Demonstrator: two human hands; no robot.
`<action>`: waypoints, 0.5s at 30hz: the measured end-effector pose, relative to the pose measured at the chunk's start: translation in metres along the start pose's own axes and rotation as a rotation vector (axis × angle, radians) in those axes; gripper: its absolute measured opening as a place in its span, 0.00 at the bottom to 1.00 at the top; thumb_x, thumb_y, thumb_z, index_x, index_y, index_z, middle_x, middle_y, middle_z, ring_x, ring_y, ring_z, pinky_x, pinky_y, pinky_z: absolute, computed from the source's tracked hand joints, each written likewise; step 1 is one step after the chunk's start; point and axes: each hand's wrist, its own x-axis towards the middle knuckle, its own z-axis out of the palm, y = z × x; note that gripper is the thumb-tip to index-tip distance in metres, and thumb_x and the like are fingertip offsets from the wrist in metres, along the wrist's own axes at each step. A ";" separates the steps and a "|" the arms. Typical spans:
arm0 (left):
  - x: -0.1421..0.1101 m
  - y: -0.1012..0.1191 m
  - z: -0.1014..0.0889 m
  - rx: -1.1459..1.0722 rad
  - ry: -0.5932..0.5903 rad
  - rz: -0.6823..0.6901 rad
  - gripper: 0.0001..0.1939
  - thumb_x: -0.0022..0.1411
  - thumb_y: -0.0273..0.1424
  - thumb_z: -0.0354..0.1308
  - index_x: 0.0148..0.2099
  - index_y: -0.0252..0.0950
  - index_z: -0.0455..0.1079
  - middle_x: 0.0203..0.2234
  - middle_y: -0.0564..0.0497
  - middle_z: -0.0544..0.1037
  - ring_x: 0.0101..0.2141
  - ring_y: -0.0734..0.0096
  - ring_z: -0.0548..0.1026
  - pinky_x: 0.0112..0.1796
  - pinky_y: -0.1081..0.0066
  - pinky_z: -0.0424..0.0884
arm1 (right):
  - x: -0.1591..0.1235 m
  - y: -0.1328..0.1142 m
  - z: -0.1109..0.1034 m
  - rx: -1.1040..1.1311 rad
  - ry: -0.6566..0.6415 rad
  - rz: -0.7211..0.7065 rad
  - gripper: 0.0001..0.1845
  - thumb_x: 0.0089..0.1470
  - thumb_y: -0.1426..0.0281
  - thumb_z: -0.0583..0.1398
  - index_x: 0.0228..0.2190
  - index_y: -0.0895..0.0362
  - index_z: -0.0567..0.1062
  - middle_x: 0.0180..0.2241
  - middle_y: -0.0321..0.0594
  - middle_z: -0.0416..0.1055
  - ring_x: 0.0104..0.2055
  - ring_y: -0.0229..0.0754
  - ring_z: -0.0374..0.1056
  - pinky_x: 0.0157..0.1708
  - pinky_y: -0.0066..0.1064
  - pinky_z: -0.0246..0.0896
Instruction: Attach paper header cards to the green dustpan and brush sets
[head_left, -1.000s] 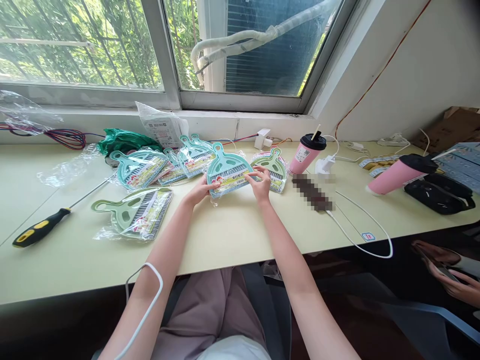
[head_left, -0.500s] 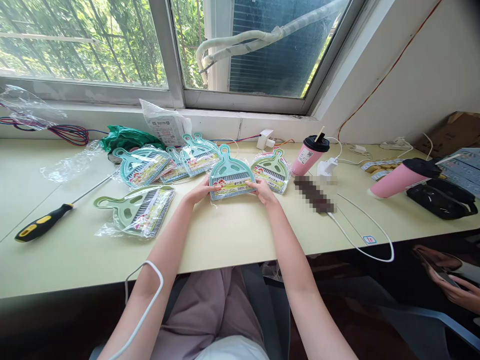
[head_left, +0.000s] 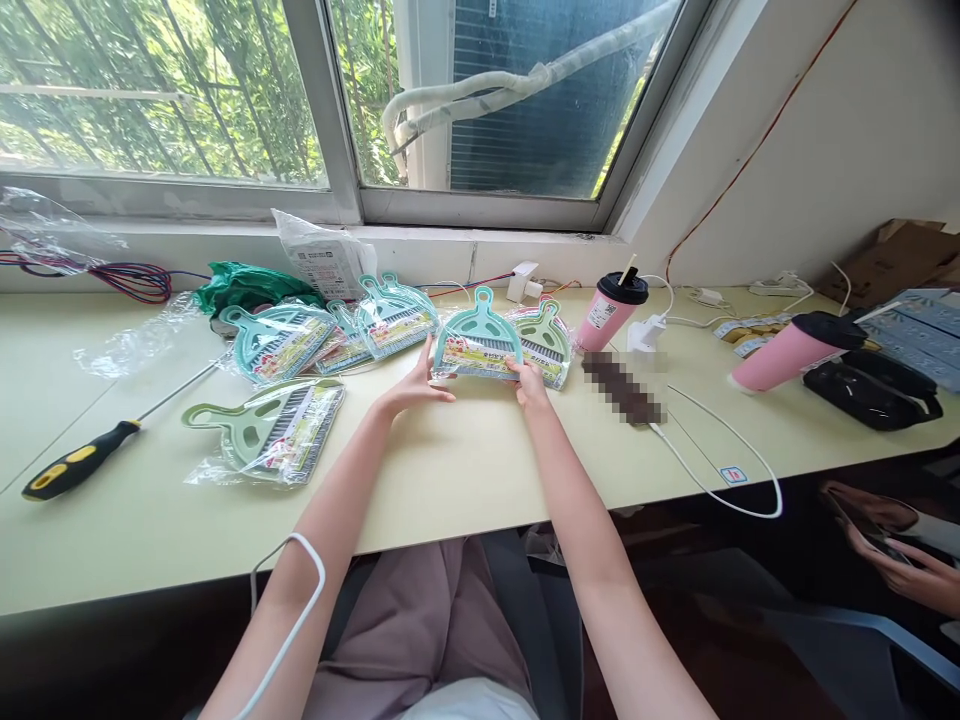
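A wrapped light-blue mini dustpan with a brush [head_left: 480, 330] is tilted up over the table in front of me, handle pointing away. My right hand [head_left: 530, 387] pinches its lower right corner. At its left edge, my left hand [head_left: 420, 388] has thumb and fingers spread apart; whether a fingertip touches the wrapping I cannot tell. Behind my right hand lies a green dustpan set [head_left: 553, 342], partly covered by the blue one. Left of my hands are a blue set [head_left: 397, 318], another blue set [head_left: 281, 345] and a green set [head_left: 262, 430], all in clear plastic.
A long screwdriver [head_left: 86, 458] lies on the far left of the table [head_left: 442, 480]. At right are a pink cup [head_left: 606, 318], a tipped pink cup [head_left: 787, 358], a black pouch [head_left: 870, 390] and a white cable [head_left: 776, 490]. Another person's hands [head_left: 900, 560] hold a phone.
The blue dustpan set has shifted slightly right and tilted, now overlapping the green one more. My left hand has loosened, its thumb coming off the front and its fingers spreading.
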 end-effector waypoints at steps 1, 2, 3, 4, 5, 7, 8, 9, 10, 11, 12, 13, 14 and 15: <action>0.003 -0.004 0.003 0.029 0.042 0.006 0.70 0.43 0.34 0.75 0.74 0.54 0.27 0.68 0.38 0.57 0.54 0.48 0.73 0.47 0.57 0.75 | 0.000 0.000 0.000 0.003 0.009 -0.005 0.08 0.41 0.72 0.69 0.27 0.56 0.76 0.26 0.35 0.76 0.32 0.40 0.73 0.30 0.28 0.72; 0.006 -0.007 0.005 0.044 0.095 0.007 0.70 0.44 0.35 0.75 0.74 0.52 0.27 0.66 0.37 0.60 0.52 0.50 0.75 0.45 0.57 0.76 | 0.000 0.001 0.000 0.002 0.007 -0.011 0.09 0.41 0.71 0.69 0.28 0.56 0.76 0.26 0.35 0.76 0.34 0.40 0.74 0.31 0.29 0.72; 0.009 -0.010 0.006 0.045 0.159 0.007 0.67 0.47 0.37 0.73 0.74 0.49 0.29 0.63 0.36 0.64 0.49 0.52 0.77 0.44 0.57 0.77 | 0.000 0.001 0.000 -0.001 -0.002 -0.019 0.09 0.41 0.71 0.69 0.28 0.56 0.76 0.27 0.36 0.77 0.35 0.41 0.74 0.31 0.29 0.72; 0.011 -0.012 0.007 0.034 0.217 0.008 0.62 0.51 0.40 0.71 0.75 0.46 0.33 0.60 0.37 0.69 0.46 0.55 0.78 0.43 0.58 0.77 | -0.001 0.001 0.001 -0.007 -0.020 -0.027 0.10 0.41 0.70 0.69 0.29 0.55 0.76 0.28 0.36 0.77 0.36 0.41 0.74 0.32 0.30 0.73; 0.012 -0.012 0.007 0.017 0.259 0.009 0.55 0.54 0.43 0.68 0.74 0.43 0.39 0.56 0.38 0.73 0.44 0.57 0.79 0.41 0.59 0.78 | -0.002 0.001 0.001 -0.016 -0.045 -0.034 0.10 0.41 0.69 0.70 0.29 0.55 0.76 0.29 0.36 0.77 0.37 0.41 0.74 0.34 0.30 0.73; 0.012 -0.012 0.005 -0.016 0.301 0.006 0.41 0.58 0.48 0.63 0.69 0.37 0.57 0.50 0.40 0.77 0.41 0.59 0.80 0.39 0.60 0.79 | -0.004 0.000 0.002 -0.039 -0.114 -0.045 0.12 0.41 0.67 0.70 0.30 0.55 0.76 0.31 0.37 0.78 0.38 0.42 0.75 0.37 0.33 0.74; 0.012 -0.011 0.004 -0.033 0.316 0.003 0.35 0.59 0.48 0.62 0.63 0.35 0.64 0.49 0.40 0.78 0.40 0.60 0.80 0.39 0.60 0.79 | -0.004 0.000 0.002 -0.050 -0.153 -0.050 0.13 0.41 0.66 0.71 0.31 0.55 0.76 0.32 0.37 0.78 0.39 0.43 0.75 0.39 0.34 0.74; 0.011 -0.010 0.003 -0.052 0.339 -0.001 0.31 0.58 0.48 0.62 0.57 0.34 0.69 0.47 0.41 0.79 0.38 0.60 0.81 0.40 0.59 0.79 | -0.005 -0.001 0.002 -0.059 -0.191 -0.054 0.14 0.40 0.65 0.71 0.31 0.54 0.76 0.33 0.38 0.78 0.40 0.44 0.75 0.40 0.35 0.74; 0.011 -0.010 0.002 -0.073 0.366 -0.010 0.28 0.58 0.47 0.63 0.53 0.33 0.70 0.44 0.41 0.80 0.37 0.61 0.81 0.40 0.58 0.79 | -0.006 -0.001 0.002 -0.065 -0.222 -0.056 0.15 0.40 0.64 0.72 0.31 0.54 0.77 0.33 0.38 0.78 0.41 0.45 0.75 0.41 0.36 0.74; 0.011 -0.010 0.001 -0.094 0.395 -0.021 0.25 0.57 0.45 0.64 0.50 0.32 0.70 0.42 0.41 0.80 0.35 0.62 0.81 0.40 0.57 0.79 | -0.007 -0.002 0.002 -0.069 -0.247 -0.058 0.16 0.39 0.64 0.72 0.32 0.54 0.77 0.34 0.38 0.79 0.41 0.45 0.75 0.42 0.37 0.74; 0.011 -0.011 0.001 -0.114 0.422 -0.032 0.24 0.57 0.44 0.64 0.49 0.32 0.69 0.40 0.42 0.80 0.33 0.62 0.81 0.40 0.56 0.79 | -0.007 -0.002 0.002 -0.070 -0.264 -0.059 0.17 0.38 0.63 0.72 0.32 0.54 0.77 0.35 0.39 0.79 0.42 0.46 0.75 0.43 0.38 0.74; 0.013 -0.012 0.002 -0.130 0.445 -0.039 0.23 0.56 0.42 0.65 0.48 0.32 0.68 0.38 0.43 0.80 0.32 0.63 0.81 0.39 0.56 0.80 | -0.008 -0.003 0.002 -0.069 -0.275 -0.061 0.17 0.38 0.63 0.72 0.32 0.54 0.77 0.35 0.39 0.79 0.42 0.46 0.75 0.43 0.38 0.73; 0.014 -0.013 0.003 -0.137 0.466 -0.044 0.22 0.56 0.41 0.65 0.47 0.32 0.67 0.37 0.43 0.80 0.32 0.63 0.80 0.38 0.56 0.80 | -0.008 -0.003 0.002 -0.069 -0.280 -0.062 0.18 0.37 0.62 0.72 0.32 0.54 0.77 0.35 0.39 0.79 0.43 0.47 0.75 0.43 0.38 0.73; 0.016 -0.015 0.005 -0.136 0.488 -0.049 0.21 0.56 0.40 0.65 0.46 0.32 0.66 0.36 0.43 0.80 0.31 0.63 0.80 0.36 0.57 0.80 | -0.009 -0.002 0.003 -0.072 -0.281 -0.062 0.19 0.37 0.61 0.72 0.32 0.54 0.77 0.36 0.40 0.79 0.44 0.47 0.75 0.43 0.39 0.73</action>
